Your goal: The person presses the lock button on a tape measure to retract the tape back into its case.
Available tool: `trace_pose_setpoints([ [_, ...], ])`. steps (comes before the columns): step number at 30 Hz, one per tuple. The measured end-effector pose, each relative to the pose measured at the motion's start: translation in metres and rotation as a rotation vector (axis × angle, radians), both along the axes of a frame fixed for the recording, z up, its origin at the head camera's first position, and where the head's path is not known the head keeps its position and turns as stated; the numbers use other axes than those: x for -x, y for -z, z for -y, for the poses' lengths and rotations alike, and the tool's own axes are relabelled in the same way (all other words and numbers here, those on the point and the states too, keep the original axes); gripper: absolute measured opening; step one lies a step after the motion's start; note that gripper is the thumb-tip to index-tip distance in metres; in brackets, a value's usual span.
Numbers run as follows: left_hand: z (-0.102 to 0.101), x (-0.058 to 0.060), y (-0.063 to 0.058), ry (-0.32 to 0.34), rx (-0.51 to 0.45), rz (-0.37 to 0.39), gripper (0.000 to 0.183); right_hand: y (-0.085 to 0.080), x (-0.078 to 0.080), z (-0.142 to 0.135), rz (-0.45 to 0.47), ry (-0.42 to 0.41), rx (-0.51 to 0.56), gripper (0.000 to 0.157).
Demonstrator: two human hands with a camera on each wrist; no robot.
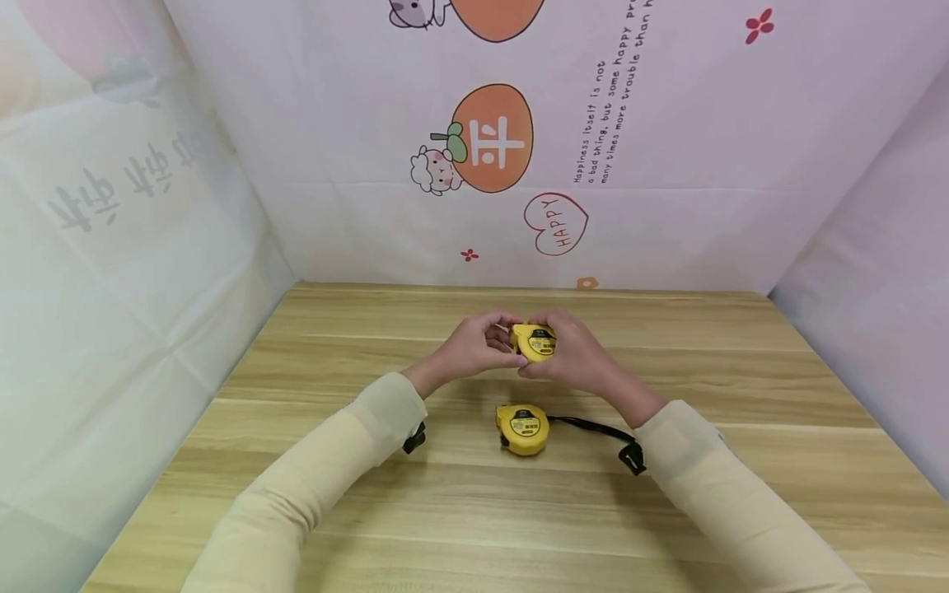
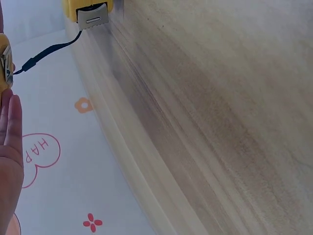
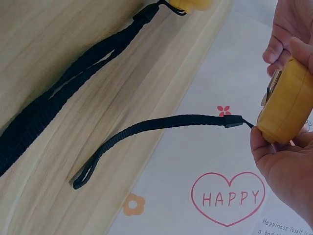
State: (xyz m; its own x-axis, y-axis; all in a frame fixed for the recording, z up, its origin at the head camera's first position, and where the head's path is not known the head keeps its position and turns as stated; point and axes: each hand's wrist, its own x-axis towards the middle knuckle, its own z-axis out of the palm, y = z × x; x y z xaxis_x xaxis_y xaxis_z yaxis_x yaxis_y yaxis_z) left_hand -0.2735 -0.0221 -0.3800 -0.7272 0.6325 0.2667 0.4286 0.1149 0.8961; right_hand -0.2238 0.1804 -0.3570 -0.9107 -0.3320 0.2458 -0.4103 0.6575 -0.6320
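Note:
Both hands hold a yellow tape measure (image 1: 535, 341) up over the far part of the table. My right hand (image 1: 580, 356) grips its right side, fingers on top and thumb below. At its left end, my left hand (image 1: 470, 346) pinches it between thumb and curled fingers. The right wrist view shows a metal clip (image 3: 270, 89) on this tape measure and a black wrist strap (image 3: 171, 120) hanging from it. A second yellow tape measure (image 1: 523, 430) lies on the table nearer to me, its black strap (image 1: 593, 426) stretching right towards my right forearm.
The wood-grain table (image 1: 445, 519) meets a white printed cloth backdrop (image 1: 356, 222) at its far edge. Cloth walls also stand at the left (image 1: 111, 313) and right (image 1: 875, 247). Dark pieces of wrist gear (image 1: 415, 438) show under the left sleeve.

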Motion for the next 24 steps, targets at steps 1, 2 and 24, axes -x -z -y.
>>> trace_pose_setpoints([
  [1,-0.0004,-0.0003,0.0002,-0.001,-0.01,0.009,0.053,0.0001,0.0001,0.0,0.002,0.001,0.0,0.066],
  [2,-0.0007,-0.0007,0.0003,-0.003,-0.019,0.017,0.052,0.0002,0.0002,0.0,0.005,0.001,0.0,0.066],
  [24,0.0036,0.0002,0.0087,-0.016,-0.04,0.029,0.05,0.0076,0.0033,-0.0072,0.017,-0.058,0.01,0.081],
])
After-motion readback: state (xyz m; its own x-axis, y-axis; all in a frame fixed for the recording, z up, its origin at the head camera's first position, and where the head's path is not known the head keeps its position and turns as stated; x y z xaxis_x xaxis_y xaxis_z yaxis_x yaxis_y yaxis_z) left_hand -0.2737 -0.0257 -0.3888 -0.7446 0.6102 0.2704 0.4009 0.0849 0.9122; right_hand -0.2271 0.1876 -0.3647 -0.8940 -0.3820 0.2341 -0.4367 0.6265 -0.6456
